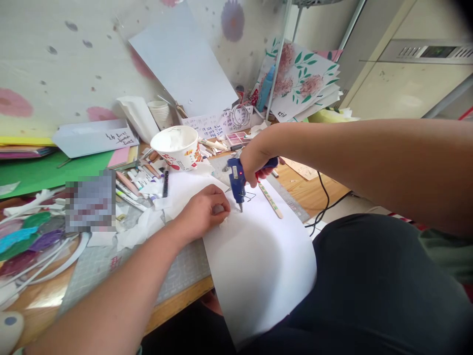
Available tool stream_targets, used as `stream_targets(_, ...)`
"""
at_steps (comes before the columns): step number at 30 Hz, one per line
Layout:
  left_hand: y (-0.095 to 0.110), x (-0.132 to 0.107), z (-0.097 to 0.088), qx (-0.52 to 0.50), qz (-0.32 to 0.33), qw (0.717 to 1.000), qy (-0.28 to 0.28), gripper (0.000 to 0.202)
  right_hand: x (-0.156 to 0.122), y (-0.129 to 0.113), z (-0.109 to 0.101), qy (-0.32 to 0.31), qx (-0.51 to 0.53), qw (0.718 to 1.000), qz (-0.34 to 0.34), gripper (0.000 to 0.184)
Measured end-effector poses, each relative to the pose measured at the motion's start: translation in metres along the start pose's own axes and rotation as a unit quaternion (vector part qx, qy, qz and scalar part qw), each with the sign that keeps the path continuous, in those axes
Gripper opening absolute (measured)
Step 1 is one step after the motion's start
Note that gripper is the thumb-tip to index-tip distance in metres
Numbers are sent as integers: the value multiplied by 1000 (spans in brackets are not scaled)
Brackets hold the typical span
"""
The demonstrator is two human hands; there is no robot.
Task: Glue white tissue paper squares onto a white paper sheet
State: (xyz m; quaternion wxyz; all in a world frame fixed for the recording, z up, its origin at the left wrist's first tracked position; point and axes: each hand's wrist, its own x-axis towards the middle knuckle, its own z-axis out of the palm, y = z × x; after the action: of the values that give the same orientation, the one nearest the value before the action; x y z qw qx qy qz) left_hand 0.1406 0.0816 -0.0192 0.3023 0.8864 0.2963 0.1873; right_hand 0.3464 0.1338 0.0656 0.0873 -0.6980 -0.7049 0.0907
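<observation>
My right hand [254,157] is wrapped round the handle of a blue hot glue gun [236,178], whose nozzle points down close to a large white sheet of paper [254,266]. A small red light glows on the gun's side. Just left of the nozzle, my left hand [205,209] rests at the sheet with its fingers curled together. Whatever lies between those fingertips is too small to make out. A patterned wooden stick [270,199] lies on the paper to the right of the gun. The sheet hangs over the table's front edge onto my lap.
A paper bowl [179,150] stands behind my left hand, with several markers [129,197] and paper scraps around it. A grey cutting mat [177,276] lies under the sheet. Coloured pieces and white bands [55,264] fill the left side. A black cable [325,204] hangs at the right.
</observation>
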Motion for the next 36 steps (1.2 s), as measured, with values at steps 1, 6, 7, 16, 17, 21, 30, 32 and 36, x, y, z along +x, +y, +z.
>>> stream_targets(1, 0, 0, 0, 0, -5, 1000, 1, 9, 0, -8, -1, -53, -30, 998, 5, 28)
stream_targets(6, -2, -1, 2, 7, -21, 1000, 13, 9, -18, -53, -7, -150, -158, 976, -18, 39)
stream_targets(7, -2, -1, 2, 8, -22, 1000, 16, 9, -24, -60, -8, -148, -167, 974, -24, 40)
stream_targets(16, 1, -2, 1, 6, -27, 999, 28, 9, -73, -59, -21, -148, -231, 958, -85, 12)
stream_targets(17, 1, -2, 1, 3, -26, 999, 27, 9, -79, -52, -21, -136, -245, 956, -92, 9)
stream_targets(21, 0, -1, 0, -7, -9, 1000, 20, 8, -112, -26, -6, -81, -240, 964, -79, 9)
stream_targets(30, -2, -1, 0, 0, -9, 1000, 20, 8, -171, 33, 33, 102, 34, 994, -21, 16)
stream_targets(32, -2, -2, 0, 2, -13, 1000, 17, 10, -174, 49, 31, 93, 173, 980, 26, 22)
stream_targets(36, 0, -2, -1, 7, -12, 1000, 19, 10, -167, 99, 19, 148, 351, 919, 99, 30)
